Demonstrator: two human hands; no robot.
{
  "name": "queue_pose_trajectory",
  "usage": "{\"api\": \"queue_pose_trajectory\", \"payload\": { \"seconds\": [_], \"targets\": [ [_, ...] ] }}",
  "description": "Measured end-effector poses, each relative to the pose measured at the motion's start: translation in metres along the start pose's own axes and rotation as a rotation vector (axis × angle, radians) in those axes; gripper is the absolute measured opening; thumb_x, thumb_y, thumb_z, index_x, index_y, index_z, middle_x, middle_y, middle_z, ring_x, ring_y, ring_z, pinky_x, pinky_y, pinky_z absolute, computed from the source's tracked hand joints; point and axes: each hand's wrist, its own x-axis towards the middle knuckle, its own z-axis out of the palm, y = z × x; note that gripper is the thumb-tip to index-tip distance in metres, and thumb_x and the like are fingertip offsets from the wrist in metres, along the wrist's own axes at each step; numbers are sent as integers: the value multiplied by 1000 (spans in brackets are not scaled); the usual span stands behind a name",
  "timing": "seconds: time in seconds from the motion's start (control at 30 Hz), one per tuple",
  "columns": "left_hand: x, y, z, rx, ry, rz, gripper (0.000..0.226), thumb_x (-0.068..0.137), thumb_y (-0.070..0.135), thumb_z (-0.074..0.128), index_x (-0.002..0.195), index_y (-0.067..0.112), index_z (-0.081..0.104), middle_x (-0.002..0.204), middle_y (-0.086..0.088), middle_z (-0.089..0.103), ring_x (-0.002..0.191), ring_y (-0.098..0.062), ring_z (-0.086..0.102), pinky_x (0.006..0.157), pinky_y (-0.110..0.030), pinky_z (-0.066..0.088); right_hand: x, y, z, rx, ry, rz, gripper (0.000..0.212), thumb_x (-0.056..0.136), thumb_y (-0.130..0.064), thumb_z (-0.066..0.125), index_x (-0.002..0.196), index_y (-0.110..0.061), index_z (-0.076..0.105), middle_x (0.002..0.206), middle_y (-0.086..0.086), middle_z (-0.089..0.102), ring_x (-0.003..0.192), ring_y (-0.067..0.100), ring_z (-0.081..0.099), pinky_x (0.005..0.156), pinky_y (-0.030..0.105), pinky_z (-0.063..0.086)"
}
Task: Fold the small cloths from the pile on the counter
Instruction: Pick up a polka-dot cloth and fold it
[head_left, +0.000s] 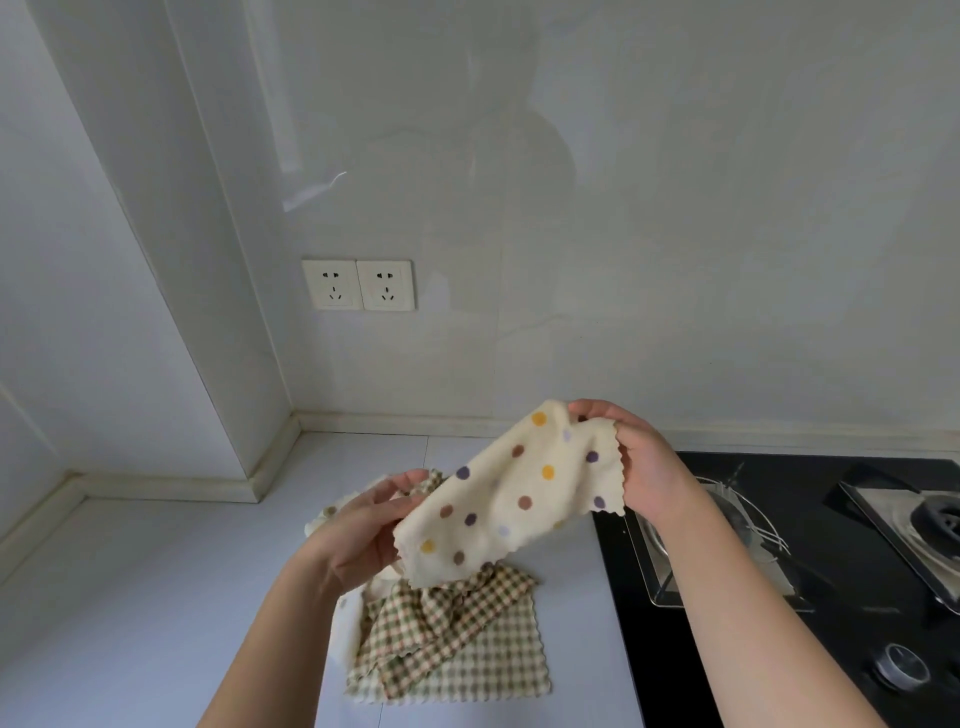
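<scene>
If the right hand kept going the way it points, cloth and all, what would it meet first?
Likely the wall; the right hand aims up-left and nothing else shows between, though depth is unclear.

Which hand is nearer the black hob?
Right. The right hand pinches the dotted cloth over the left edge of the hob; the left hand holds its other end above the checked cloths, farther left.

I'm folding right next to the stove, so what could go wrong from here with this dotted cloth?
The dotted cloth hangs in the air between your left hand and right hand, its corner close to the stove; it might drag across it. Folded in mid-air, edges may not line up. Laid on the rumpled checked pile, it could fold unevenly.
</scene>
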Motion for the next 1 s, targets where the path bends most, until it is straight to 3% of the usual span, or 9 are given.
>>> {"api": "queue_pose_trajectory", "payload": {
  "seconds": [0.13,0.27,0.47,0.6,0.7,0.77,0.87,0.9,1.0],
  "targets": [
    [-4,4,1,85,255,256,19,95,4,51,102,13,66,75,-1,68,70,-18,58,64,-28,50,1,7,-8,19,39,31,39,90,7,33,96,-9,68,82,8,68,74,20,64,66,32,49],
    [-12,10,-6,162,400,379,13,92,5,58,96,9,70,85,-3,69,77,-18,60,68,-27,48,3,14,-17,26,53,79,34,95,1,33,101,-5,66,87,12,71,81,24,66,70,34,52],
    [-16,11,-10,630,538,531,25,85,5,70,102,23,71,62,10,45,53,-3,41,53,-10,36,2,32,-21,-267,107,48,22,89,6,59,103,-8,69,102,15,71,97,27,67,88,41,57],
    [-23,14,-2,975,657,632,17,85,9,70,94,24,72,79,17,56,71,-2,54,60,-7,38,3,40,-20,-517,203,35,26,87,4,63,94,-18,72,100,12,70,99,26,66,91,40,56],
    [-23,17,3,1143,607,782,11,83,7,72,85,18,71,87,12,55,77,-4,54,69,-10,38,4,41,-19,-953,252,9,19,87,-9,65,84,-26,69,99,0,68,95,16,62,83,29,49],
    [-21,23,12,1220,503,868,10,85,7,70,87,17,68,94,10,59,83,-5,56,74,-17,43,2,41,-10,-1114,159,-44,15,85,-17,70,95,-28,67,113,-8,60,108,10,56,87,24,39],
    [-18,31,38,1326,284,966,9,89,11,64,91,19,66,88,14,64,79,-2,58,72,-13,43,-5,43,30,-1024,-155,-45,50,81,-26,75,128,-30,55,128,-21,49,119,-3,45,95,17,33],
    [-16,32,46,1364,210,1002,8,88,14,62,93,19,68,88,12,65,78,-2,58,71,-14,44,-7,46,43,-972,-227,-42,50,82,-25,73,128,-31,55,127,-21,53,117,-5,49,95,16,38],
    [-15,29,53,1365,133,1016,13,89,23,65,101,19,69,89,16,63,78,1,60,69,-9,42,-6,60,63,-850,-243,-86,9,91,-17,63,93,-26,66,90,-13,69,84,-5,62,82,24,51]
  ]
}}
